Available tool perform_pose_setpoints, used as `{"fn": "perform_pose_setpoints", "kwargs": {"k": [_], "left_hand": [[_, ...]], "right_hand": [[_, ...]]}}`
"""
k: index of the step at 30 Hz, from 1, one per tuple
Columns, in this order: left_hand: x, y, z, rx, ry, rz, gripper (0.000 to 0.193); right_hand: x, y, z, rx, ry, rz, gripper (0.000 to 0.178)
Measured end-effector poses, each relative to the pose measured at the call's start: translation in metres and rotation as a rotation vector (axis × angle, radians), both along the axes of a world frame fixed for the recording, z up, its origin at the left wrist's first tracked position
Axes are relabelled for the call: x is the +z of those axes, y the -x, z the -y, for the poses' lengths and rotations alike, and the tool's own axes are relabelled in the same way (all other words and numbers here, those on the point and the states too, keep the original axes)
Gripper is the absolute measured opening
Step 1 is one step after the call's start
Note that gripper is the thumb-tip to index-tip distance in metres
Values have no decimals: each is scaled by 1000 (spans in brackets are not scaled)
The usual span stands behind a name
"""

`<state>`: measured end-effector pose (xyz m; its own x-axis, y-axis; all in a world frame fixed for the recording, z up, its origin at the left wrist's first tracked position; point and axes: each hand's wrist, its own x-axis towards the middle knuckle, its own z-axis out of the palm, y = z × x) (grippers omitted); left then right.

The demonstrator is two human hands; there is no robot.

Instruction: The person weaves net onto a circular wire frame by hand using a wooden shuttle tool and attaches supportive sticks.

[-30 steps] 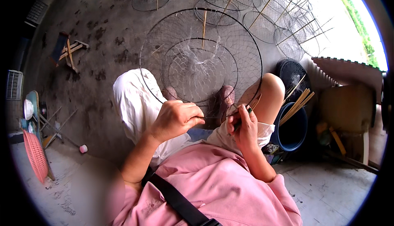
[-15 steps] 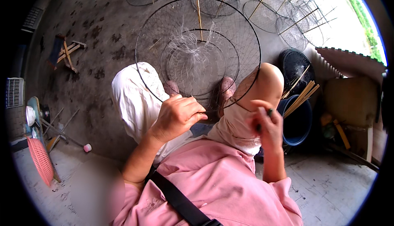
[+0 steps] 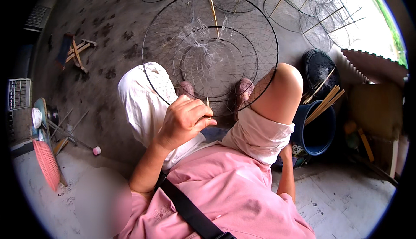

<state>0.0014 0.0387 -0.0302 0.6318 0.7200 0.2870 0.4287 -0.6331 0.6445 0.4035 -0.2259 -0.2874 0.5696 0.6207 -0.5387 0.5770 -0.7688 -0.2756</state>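
A round net trap (image 3: 242, 50) of black wire hoops and fine mesh stands between my knees, with loose white threads (image 3: 197, 39) bunched inside it. A thin bamboo stick (image 3: 214, 9) runs down its far side. My left hand (image 3: 186, 119) is closed, thumb against fingers, at the near edge of the trap's top hoop. A short pale stick end (image 3: 208, 103) shows just behind its fingers. My right hand (image 3: 286, 151) is low beside my right thigh, near the blue bucket; its fingers are hidden, so what it holds cannot be seen.
The blue bucket (image 3: 333, 128) on my right holds several bamboo sticks (image 3: 324, 105). Behind it lies a stack of black hoops (image 3: 318, 67). More net traps (image 3: 320, 26) stand far right. A folding stool (image 3: 76, 54) and a pink basket (image 3: 46, 164) are left.
My right hand, raised above my right thigh with a small dark thing in it, has dropped down beside the leg. My left hand stays at the hoop. The view has shifted slightly.
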Motion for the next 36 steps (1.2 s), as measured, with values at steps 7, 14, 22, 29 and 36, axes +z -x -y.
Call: {"fn": "perform_pose_setpoints", "kwargs": {"k": [7, 14, 22, 29, 36], "left_hand": [[-2, -2, 5, 35, -8, -5, 22], [0, -3, 9, 79, 13, -21, 22], [1, -3, 15, 99, -12, -33, 21], [3, -4, 19, 119, -11, -56, 20], [3, -5, 19, 126, -22, -84, 19]], "right_hand": [[-34, 2, -7, 169, 87, 127, 33], [-41, 11, -40, 214, 50, 179, 33], [-44, 22, -64, 268, 3, 192, 33], [-47, 35, -75, 302, -27, 189, 33], [-49, 47, -81, 316, -48, 186, 33]]}}
